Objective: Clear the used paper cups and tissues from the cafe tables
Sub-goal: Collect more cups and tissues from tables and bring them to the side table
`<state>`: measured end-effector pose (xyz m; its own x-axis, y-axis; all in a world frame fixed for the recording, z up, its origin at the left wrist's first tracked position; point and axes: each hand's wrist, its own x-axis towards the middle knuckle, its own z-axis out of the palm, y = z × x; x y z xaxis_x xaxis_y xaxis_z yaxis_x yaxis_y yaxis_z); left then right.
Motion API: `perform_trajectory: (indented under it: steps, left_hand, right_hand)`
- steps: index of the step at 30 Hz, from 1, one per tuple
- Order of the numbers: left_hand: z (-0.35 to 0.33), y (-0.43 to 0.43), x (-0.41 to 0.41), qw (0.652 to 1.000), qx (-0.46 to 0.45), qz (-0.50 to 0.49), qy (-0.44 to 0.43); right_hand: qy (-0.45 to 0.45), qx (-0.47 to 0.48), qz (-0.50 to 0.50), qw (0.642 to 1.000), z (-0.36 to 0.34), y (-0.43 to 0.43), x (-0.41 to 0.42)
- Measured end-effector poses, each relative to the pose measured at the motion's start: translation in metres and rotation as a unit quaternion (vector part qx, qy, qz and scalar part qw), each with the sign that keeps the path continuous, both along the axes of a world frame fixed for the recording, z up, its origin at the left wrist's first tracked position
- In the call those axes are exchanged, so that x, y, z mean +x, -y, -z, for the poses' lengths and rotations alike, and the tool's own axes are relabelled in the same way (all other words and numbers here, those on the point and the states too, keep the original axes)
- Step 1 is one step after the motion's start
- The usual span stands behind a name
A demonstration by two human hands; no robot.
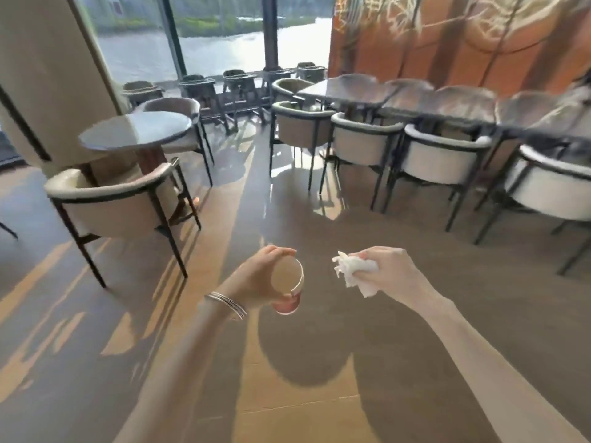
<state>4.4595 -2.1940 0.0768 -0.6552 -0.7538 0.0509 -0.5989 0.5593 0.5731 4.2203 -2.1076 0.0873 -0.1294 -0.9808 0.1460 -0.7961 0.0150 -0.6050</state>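
Observation:
My left hand (256, 278) grips a paper cup (287, 282) with a white rim and a reddish outside, its open mouth turned toward me. A few thin bangles ring that wrist. To the right, my right hand (388, 271) is closed on a crumpled white tissue (351, 270), which sticks out to the left of the fingers. Both hands are held out over the brown floor, about a hand's width apart.
A round table (134, 131) with beige armchairs (112, 203) stands at the left. A row of dark tables (431, 103) with several armchairs (444, 161) runs along the right by an orange wall. High chairs (236, 87) line the window behind. Open floor lies ahead.

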Motion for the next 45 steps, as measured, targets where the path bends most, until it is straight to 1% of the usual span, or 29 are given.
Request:
perform_trajectory:
  steps: [6,9,13,18,22,28,31,34,37,41,45]
  left_hand:
    - [0.011,0.06,-0.111,0.992,0.001,0.127,-0.004]
    - [0.009,0.088,-0.16,0.982,0.001,0.189,0.004]
    - [0.003,0.118,-0.226,0.964,-0.002,0.265,0.008]
    - [0.001,0.128,-0.318,0.936,0.017,0.35,-0.002]
    - [0.014,0.119,-0.396,0.913,0.043,0.405,0.012]
    - [0.032,0.097,-0.529,0.894,0.053,0.444,0.025]
    - [0.023,0.078,-0.608,0.884,0.053,0.462,0.035]
    - [0.008,0.059,-0.688,0.886,0.047,0.461,0.019]
    - [0.003,0.043,-0.757,0.885,0.036,0.465,0.015]
    - [0.01,0.034,-0.831,0.878,0.032,0.476,0.026]
    - [0.016,0.035,-0.909,0.87,0.017,0.491,0.034]
  right_hand:
    - [0.028,0.002,0.142,0.989,0.011,-0.002,-0.074]
    - [0.057,0.004,0.205,0.977,0.01,0.001,-0.101]
    - [0.062,0.005,0.283,0.957,0.006,0.0,-0.142]
    - [0.056,-0.005,0.356,0.933,0.015,-0.013,-0.197]
    - [0.047,0.002,0.411,0.911,0.033,-0.031,-0.248]
    - [0.038,0.024,0.455,0.889,0.05,-0.065,-0.359]
    - [0.025,0.019,0.47,0.882,0.04,-0.085,-0.433]
    - [0.003,0.006,0.483,0.875,0.023,-0.103,-0.507]
    - [0.008,-0.013,0.499,0.866,0.008,-0.119,-0.574]
    - [0.017,-0.017,0.508,0.861,0.016,-0.128,-0.642]
    - [0.014,0.002,0.503,0.864,0.032,-0.124,-0.712]
